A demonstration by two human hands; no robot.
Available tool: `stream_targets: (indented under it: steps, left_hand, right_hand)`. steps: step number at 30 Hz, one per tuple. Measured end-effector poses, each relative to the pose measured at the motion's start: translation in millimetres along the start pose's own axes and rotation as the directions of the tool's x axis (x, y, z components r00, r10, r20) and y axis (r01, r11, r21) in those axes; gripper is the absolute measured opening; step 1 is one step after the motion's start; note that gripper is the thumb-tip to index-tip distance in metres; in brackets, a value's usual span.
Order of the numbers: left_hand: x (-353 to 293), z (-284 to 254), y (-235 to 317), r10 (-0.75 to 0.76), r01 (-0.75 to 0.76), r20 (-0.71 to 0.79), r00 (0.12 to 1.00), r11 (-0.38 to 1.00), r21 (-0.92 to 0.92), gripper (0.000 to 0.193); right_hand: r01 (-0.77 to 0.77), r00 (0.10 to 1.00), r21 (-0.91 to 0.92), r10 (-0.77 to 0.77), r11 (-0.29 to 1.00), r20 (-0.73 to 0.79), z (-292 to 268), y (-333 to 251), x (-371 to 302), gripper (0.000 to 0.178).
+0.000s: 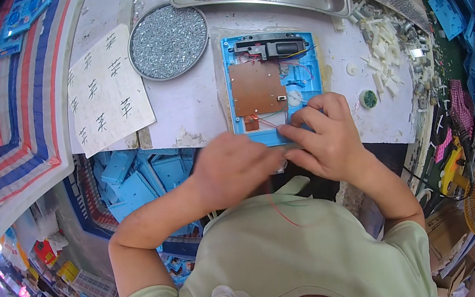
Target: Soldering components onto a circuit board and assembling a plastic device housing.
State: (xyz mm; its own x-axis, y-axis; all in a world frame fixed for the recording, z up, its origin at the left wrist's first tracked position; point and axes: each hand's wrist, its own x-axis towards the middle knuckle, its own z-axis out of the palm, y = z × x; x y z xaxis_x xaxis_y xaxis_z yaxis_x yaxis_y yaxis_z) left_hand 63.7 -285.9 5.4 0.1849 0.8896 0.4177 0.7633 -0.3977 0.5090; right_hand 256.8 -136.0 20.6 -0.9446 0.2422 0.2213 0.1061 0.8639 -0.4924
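Has blurred bare left hand [233,170] by near edge of open, blue, rectangular plastic casing [260,138] on white tabletop [188,103]; cannot tell finger spread. Touches casing with bare right hand [328,141], fingers bent, narrowly spaced; cannot tell any grip.

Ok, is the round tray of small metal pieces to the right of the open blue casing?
No, the round tray sits up and to the left of the blue casing.

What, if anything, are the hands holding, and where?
Right hand: fingers on the blue case, near edge; grip unclear. Left hand: blurred, so any hold cannot be told.
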Motion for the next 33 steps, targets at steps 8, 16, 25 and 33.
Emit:
stream_targets:
  steps: [8, 16, 25, 33]
  left_hand:
    - [-55, 3, 7, -0.347, 0.343, 0.102, 0.932, 0.938, 0.049, 0.014]
    - [-45, -23, -3, -0.198, 0.279, 0.354, 0.914, 0.941, -0.194, 0.021]
    - [-32, -7, -39, -0.089, 0.098, 0.053, 0.995, 0.971, -0.217, 0.024]
    - [-29, -13, -48, -0.025, 0.049, 0.095, 0.995, 0.963, -0.267, 0.022]
  right_hand:
    - [0.021, 0.993, 0.069, -0.013, 0.997, -0.118, 45, -34, 20, 0.035]
    - [-0.020, 0.993, 0.005, 0.021, 1.000, -0.114, 57, -36, 26, 0.032]
    - [-0.359, 0.871, 0.326, 0.439, 0.875, -0.219, -79, 56, 34, 0.017]
    - [-0.141, 0.780, -0.038, 0.088, 0.989, -0.620, -208, 243, 237, 0.023]
